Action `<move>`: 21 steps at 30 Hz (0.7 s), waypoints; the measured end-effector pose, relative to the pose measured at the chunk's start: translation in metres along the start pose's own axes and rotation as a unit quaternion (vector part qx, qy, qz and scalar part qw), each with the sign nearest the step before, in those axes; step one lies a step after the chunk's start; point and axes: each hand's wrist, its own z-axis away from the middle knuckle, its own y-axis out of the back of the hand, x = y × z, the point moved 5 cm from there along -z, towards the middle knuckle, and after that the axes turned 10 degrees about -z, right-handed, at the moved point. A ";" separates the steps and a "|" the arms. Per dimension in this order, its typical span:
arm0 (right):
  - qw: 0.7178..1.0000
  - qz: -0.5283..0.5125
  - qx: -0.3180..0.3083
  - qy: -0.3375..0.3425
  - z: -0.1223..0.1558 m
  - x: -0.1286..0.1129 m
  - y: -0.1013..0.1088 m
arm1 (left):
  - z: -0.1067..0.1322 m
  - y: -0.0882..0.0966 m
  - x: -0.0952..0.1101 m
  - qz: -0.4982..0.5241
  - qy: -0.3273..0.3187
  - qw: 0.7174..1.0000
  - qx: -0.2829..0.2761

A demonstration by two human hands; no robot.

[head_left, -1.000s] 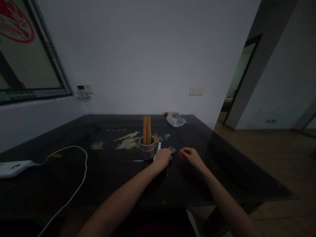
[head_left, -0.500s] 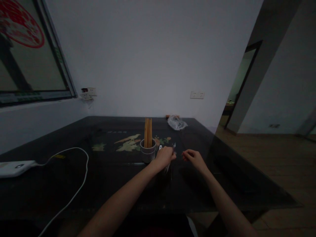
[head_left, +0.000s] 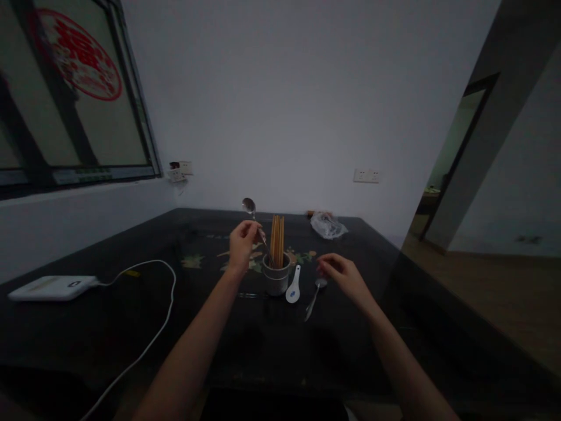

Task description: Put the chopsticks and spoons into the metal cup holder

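Note:
My left hand [head_left: 242, 242] is closed on the handle of a metal spoon [head_left: 249, 205], bowl upward and tilted left. Its handle end reaches into a grey cup [head_left: 276, 286]. Several wooden chopsticks [head_left: 277, 240] stand upright in that cup. Just right of the cup lies a white ceramic spoon [head_left: 293, 292] with a blue mark. Farther right, a second metal spoon [head_left: 311, 304] rests on the table with its bowl away from me. My right hand [head_left: 342, 272] hovers by that bowl, fingers loosely bent and holding nothing that I can see.
The dark table [head_left: 210, 345] has a printed floral pattern. A white power bank [head_left: 52, 288] with a white cable [head_left: 172, 292] lies on the left. A crumpled clear plastic bag [head_left: 328, 226] sits at the back, near the wall [head_left: 280, 117].
My left hand has moved from right of the cup to its left and higher, bringing the metal spoon to the cup. The ceramic spoon and other metal spoon are now uncovered.

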 end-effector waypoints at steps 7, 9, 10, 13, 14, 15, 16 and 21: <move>0.997 -0.006 0.047 0.056 -0.042 0.005 -0.057 | 0.001 0.020 -0.018 -0.020 -0.011 0.995 0.099; 0.997 -0.022 0.064 0.035 -0.046 0.021 -0.070 | 0.004 0.016 -0.022 -0.048 -0.009 0.995 0.082; 0.997 -0.029 0.068 0.024 -0.046 0.028 -0.076 | 0.005 0.014 -0.024 -0.061 -0.011 0.995 0.074; 0.997 -0.045 0.054 0.010 -0.042 0.045 -0.092 | 0.009 0.010 -0.027 -0.084 -0.016 0.995 0.060; 0.998 -0.049 0.044 0.014 -0.039 0.048 -0.096 | 0.010 0.008 -0.028 -0.088 -0.016 0.994 0.057; 0.998 -0.050 0.035 0.021 -0.037 0.050 -0.100 | 0.011 0.007 -0.030 -0.092 -0.013 0.994 0.051; 0.998 -0.050 0.027 0.030 -0.035 0.052 -0.104 | 0.011 0.004 -0.032 -0.097 -0.010 0.994 0.041; 0.997 -0.053 0.011 0.047 -0.030 0.058 -0.117 | 0.015 -0.011 -0.045 -0.121 -0.014 0.992 -0.020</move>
